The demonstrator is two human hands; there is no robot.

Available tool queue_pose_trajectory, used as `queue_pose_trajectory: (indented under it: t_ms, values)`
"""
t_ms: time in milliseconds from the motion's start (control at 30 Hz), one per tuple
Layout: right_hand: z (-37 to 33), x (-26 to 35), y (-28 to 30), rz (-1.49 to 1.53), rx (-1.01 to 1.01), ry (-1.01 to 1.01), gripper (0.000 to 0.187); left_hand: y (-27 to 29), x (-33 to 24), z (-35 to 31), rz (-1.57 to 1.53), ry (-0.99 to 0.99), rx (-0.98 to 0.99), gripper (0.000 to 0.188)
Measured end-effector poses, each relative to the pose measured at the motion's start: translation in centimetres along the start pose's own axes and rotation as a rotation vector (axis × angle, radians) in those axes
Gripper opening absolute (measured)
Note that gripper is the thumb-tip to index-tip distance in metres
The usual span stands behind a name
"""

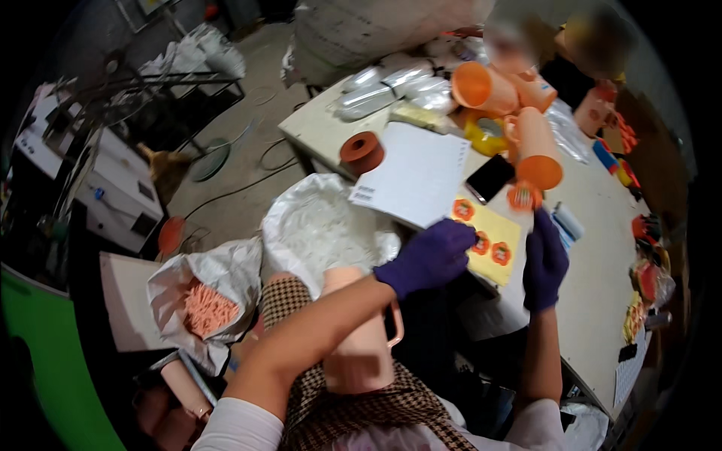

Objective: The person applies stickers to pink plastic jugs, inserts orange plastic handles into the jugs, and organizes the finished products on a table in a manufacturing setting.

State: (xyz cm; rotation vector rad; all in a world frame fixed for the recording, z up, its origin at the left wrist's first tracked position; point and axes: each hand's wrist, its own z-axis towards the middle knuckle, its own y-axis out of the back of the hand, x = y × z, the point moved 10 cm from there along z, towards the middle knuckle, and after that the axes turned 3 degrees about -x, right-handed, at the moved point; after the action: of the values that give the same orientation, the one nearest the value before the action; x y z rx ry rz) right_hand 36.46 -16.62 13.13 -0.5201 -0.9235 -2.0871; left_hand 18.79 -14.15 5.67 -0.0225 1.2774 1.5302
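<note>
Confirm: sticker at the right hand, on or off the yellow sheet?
Off: the orange sticker shows at the right hand, beyond the edge of the yellow sheet.

Forearms (320, 327) outstretched, left grip (435, 254) curled, right grip (546, 261) upright.

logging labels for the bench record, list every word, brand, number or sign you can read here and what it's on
None can be read.
White sheet: small dark print, too small to read.
Large white sack: faint marks, too blurred.
Orange stickers on the yellow sheet: printed design, any wording too small.
</note>
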Motion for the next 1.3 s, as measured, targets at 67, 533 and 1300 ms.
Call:
queue_pose_trajectory:
  t_ms: [67,533,1300]
  values:
    - [-6.1,4.4,-3.0,0.067,0.204,0.089,0.039,7.5,2.5,-4.2,-0.087,0.122,-0.215,0.035]
    - [-19.1,12.8,-14.2,0.302,0.626,0.314,0.040,12.4,5.3,-24.7,-0.480,0.747,-0.693,0.037]
    - [-19.3,9.4,-11.2,0.065,0.968,0.062,0.047,7.1,1.4,-22.3,0.468,0.566,-0.153,0.100]
